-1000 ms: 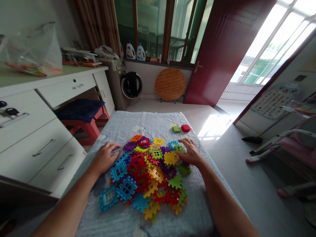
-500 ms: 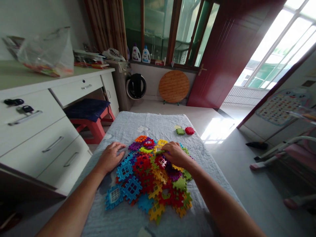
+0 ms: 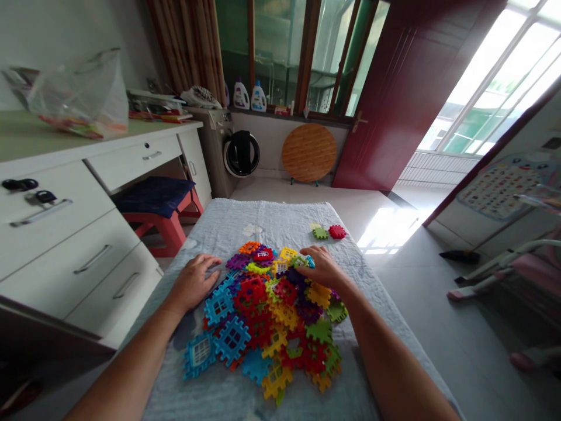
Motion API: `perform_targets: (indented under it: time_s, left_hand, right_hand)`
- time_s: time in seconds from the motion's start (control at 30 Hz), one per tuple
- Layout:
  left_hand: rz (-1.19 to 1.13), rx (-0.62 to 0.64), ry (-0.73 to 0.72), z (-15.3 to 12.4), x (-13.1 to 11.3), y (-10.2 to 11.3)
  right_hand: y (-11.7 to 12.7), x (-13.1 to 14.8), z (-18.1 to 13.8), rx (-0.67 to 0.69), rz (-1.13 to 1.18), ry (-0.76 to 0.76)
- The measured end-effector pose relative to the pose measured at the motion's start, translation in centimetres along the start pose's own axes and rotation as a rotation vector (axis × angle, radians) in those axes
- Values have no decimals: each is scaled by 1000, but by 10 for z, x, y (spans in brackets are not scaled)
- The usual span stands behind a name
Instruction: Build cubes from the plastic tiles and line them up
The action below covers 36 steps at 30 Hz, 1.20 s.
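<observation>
A heap of notched plastic building pieces point(image 3: 258, 321) in red, blue, yellow, green, purple and orange lies on the cloth-covered table point(image 3: 210, 234). My left hand point(image 3: 196, 282) rests open on the cloth at the heap's left side, thumb and fingers apart. Over the heap's upper right edge, my right hand point(image 3: 325, 270) has its fingers apart, touching the pieces there. A small blue piece point(image 3: 310, 261) shows by its fingertips, and a yellow piece point(image 3: 319, 294) lies just below the hand. Beyond the heap, a green piece point(image 3: 319, 233) and a red piece point(image 3: 337, 231) sit by themselves side by side.
To the left stand a white desk point(image 3: 56, 234) with a plastic bag point(image 3: 83, 96) and a red stool point(image 3: 170, 225) with a dark cushion. A washing machine point(image 3: 219, 158) and a round wooden board point(image 3: 309, 153) are at the back. A pink-seated chair point(image 3: 534, 275) is at right.
My right hand has moved to the right, off the middle of the heap, and pieces beneath it have shifted, baring the purple and yellow ones. My left hand stays almost where it was.
</observation>
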State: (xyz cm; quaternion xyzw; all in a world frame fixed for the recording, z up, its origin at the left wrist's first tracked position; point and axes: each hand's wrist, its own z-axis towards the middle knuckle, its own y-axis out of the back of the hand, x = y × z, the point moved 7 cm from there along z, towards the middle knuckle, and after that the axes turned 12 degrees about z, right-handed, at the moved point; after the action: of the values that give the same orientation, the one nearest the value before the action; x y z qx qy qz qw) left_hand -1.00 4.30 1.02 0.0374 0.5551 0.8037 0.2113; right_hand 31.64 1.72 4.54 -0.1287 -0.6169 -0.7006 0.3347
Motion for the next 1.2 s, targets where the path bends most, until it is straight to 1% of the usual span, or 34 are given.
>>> perform_targets:
  time_s: [0.13,0.3,0.43,0.57,0.6,0.67,0.73,0.8,0.83,0.87,0.93,1.03,1.13,1.2]
  left_hand:
    - [-1,-3,5,0,0,1]
    - [-5,-2,12,0,-1,1]
    - [-2,-5,16,0,-1,1]
    - [7,6,6,0,0,0]
    - [7,9,5,0,0,0]
    - [6,13,4,0,0,0]
    - [4,12,4,0,0,0]
    - [5,14,2,0,0,0]
    - [5,16,1,0,0,0]
    - [6,17,0,1,1,-1]
    - [6,20,-6,1,1,-2]
    - [7,20,-14,1,2,-3]
    - [10,26,-17,1,3,-4]
    - [8,28,-18,1,3,-4]
  right_hand:
    - [-8,0,1,40,-23,-45]
    - [-10,-5,4,20,45,-59]
    - [-12,-6,3,25,45,-79]
    - [-13,-3,5,20,26,-49]
    - [-9,-4,6,-2,37,-33]
    - [7,-10,7,-91,76,6]
    - [32,-25,4,-207,117,26]
    - [54,-45,-1,-252,145,-5]
    - [60,-53,-5,-227,148,-22]
    - [64,-60,-8,-170,145,-33]
    - [62,-65,-14,-33,131,-44]
    - [52,-55,-21,137,80,-36]
    - [42,-41,-22,223,-24,-51]
    - [37,-37,-22,263,-96,-85]
